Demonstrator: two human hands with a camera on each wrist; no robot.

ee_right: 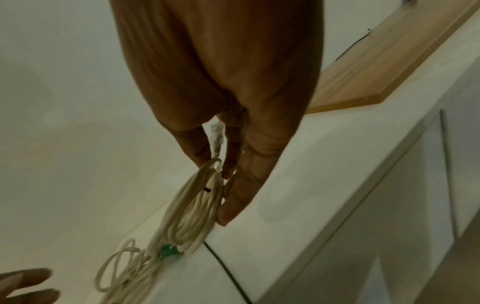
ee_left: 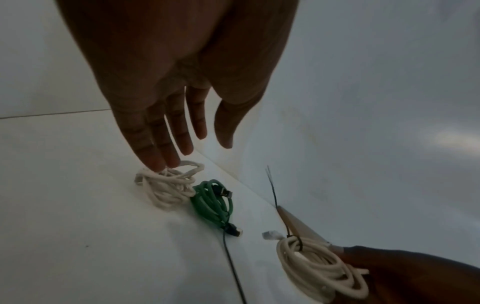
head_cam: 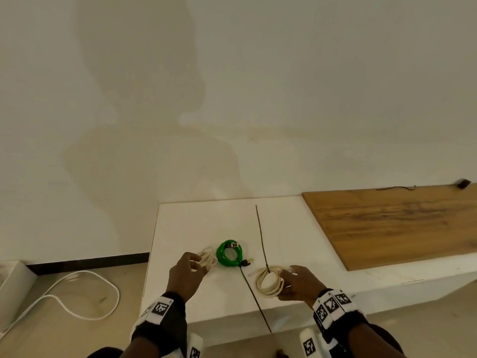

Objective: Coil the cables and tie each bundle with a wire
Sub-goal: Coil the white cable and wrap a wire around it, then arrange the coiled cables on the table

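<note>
Three coils on the white surface (head_cam: 180, 228). Loose cream coil (head_cam: 207, 258): at the fingertips of the left hand (head_cam: 186, 275), fingers straight, gripping nothing; untied, likely to spring apart if nudged. Green coil (head_cam: 229, 253): between the hands, flat. Cream bundle (head_cam: 268, 280): pinched on edge by the right hand (head_cam: 300, 282); black wire (head_cam: 261, 236) runs away from the person, its wrap apparently untwisted, so it may slip.

Three cable coils (head_cam: 228, 253) in a row on the table (head_cam: 185, 223), board (head_cam: 397, 226) right.
</note>
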